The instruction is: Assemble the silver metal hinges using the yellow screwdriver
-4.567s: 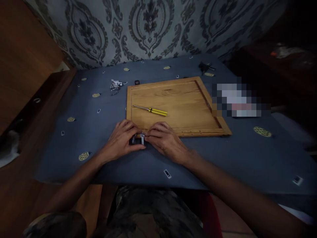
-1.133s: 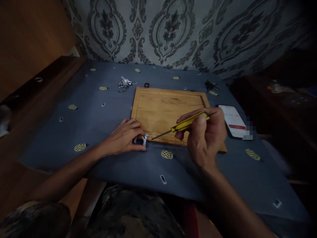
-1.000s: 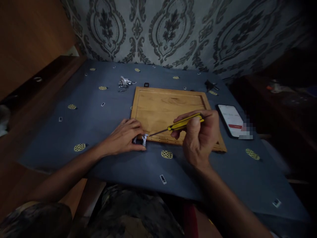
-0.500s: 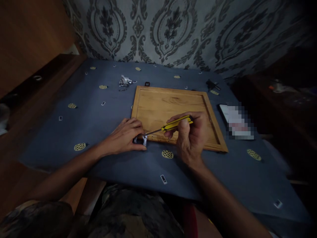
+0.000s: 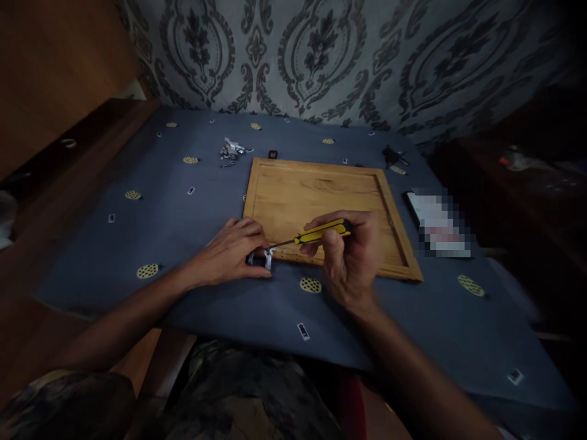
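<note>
A shallow framed wooden panel (image 5: 312, 189) lies on the cloth-covered table. At its near left corner, my left hand (image 5: 238, 250) is closed on a small shiny metal fitting (image 5: 268, 259), pressing it at the panel's edge; its exact kind is partly hidden by my fingers. My right hand (image 5: 351, 260) grips the yellow and black handle of a screwdriver (image 5: 318, 233). The shaft slants down to the left, and its tip is at the metal fitting beside my left fingertips.
Beyond the panel lie a pile of small metal parts (image 5: 232, 148) and a small black square piece (image 5: 273, 154). A black object (image 5: 394, 157) sits at the far right. A phone (image 5: 438, 223) with a blurred screen rests right of the panel. A patterned wall (image 5: 302, 55) stands behind.
My right hand and the screwdriver handle have shifted slightly left and down, with the tip staying at the fitting. The left hand and panel have hardly moved.
</note>
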A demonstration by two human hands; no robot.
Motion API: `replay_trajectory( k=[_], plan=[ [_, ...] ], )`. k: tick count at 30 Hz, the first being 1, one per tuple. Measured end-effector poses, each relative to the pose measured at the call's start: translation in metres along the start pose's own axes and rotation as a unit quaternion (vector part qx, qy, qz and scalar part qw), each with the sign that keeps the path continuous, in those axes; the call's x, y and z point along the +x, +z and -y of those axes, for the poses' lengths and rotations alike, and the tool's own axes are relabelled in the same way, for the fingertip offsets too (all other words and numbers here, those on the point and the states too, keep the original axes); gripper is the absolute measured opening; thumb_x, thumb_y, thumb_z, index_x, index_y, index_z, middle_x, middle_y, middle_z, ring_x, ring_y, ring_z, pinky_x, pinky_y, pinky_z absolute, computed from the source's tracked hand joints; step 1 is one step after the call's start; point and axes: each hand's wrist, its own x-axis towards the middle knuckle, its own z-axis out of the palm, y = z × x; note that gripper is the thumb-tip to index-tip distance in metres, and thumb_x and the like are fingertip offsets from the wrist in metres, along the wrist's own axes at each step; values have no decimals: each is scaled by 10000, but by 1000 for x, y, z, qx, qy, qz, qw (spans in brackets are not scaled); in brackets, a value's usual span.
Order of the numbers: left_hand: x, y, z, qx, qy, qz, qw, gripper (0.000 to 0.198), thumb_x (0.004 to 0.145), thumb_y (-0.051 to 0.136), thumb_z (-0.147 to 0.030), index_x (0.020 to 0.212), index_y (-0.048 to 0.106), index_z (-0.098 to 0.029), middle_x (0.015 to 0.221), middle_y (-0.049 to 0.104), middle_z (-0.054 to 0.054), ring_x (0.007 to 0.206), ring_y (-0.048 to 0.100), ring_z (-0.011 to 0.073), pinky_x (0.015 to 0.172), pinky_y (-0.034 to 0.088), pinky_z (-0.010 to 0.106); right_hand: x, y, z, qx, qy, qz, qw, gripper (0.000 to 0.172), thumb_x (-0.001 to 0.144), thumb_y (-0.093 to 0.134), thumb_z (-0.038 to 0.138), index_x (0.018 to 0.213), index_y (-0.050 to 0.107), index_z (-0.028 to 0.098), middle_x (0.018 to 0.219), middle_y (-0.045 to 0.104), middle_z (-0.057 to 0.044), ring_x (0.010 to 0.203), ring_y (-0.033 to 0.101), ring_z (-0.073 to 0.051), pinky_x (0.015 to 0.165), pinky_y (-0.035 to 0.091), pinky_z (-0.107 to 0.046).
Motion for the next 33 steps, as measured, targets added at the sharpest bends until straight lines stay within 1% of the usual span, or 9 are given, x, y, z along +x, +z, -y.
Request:
replay_trajectory(
  k=[3,6,8,14,19,24,29,31,33],
  plan=[
    [0,0,-1,0,-4,-1,1000,421,889,799,-572,1093,729,-211,1061,658,50,1060,572,278,893,388,376,1,-2,3,0,11,16,1000,172,1031,643,432,1056,587,272,921,691,31,558,694,-91,497,564,-226],
    [0,-1,-2,0,-7,1,1000,407,898,792,-564,1087,730,-208,1064,655,51,1070,569,278,902,387,379,7,-3,9,-12,54,41,998,225,1002,678,445,1096,611,252,953,703,4,608,711,-107,539,578,-247],
    [0,-1,-2,-2,-7,2,1000,413,906,782,-568,1091,727,-202,1072,657,54,1073,569,278,906,385,381,13,-4,15,-14,84,61,995,240,990,694,440,1113,628,245,918,704,3,615,710,-114,566,579,-258],
    [0,1,1,-3,4,-8,1000,416,895,789,-579,1026,713,-192,1044,654,53,1053,566,271,895,388,376,37,-5,24,26,125,142,982,296,912,778,504,916,673,227,740,670,27,584,664,-122,567,551,-261],
    [0,1,2,3,11,-11,1000,431,880,796,-595,1006,684,-198,1040,658,47,1055,576,270,901,401,379,43,-6,18,35,119,187,974,309,849,856,459,875,673,212,748,653,31,620,634,-117,578,506,-260],
    [0,-1,1,-3,8,1,1000,434,881,798,-590,1018,688,-193,1059,665,52,1063,578,273,901,400,382,37,-4,14,14,122,157,980,347,852,842,497,849,652,207,807,696,5,619,624,-123,565,516,-276],
    [0,0,0,-5,0,-3,1000,401,905,776,-579,1026,711,-202,1083,667,55,1090,563,275,926,401,388,36,2,15,51,122,150,980,362,827,867,492,847,630,219,787,740,8,577,640,-124,528,519,-266],
    [0,0,0,-4,3,-3,1000,401,896,791,-569,1036,714,-201,1092,671,58,1099,565,277,928,402,385,37,3,15,59,130,147,979,385,803,886,495,814,612,224,799,753,5,570,636,-120,525,523,-265],
    [0,0,0,-6,7,-7,1000,417,878,813,-562,1045,712,-192,1091,672,60,1101,569,279,931,403,383,37,4,14,66,136,140,979,388,793,893,504,838,623,229,797,748,10,576,635,-123,530,533,-266]
  ],
)
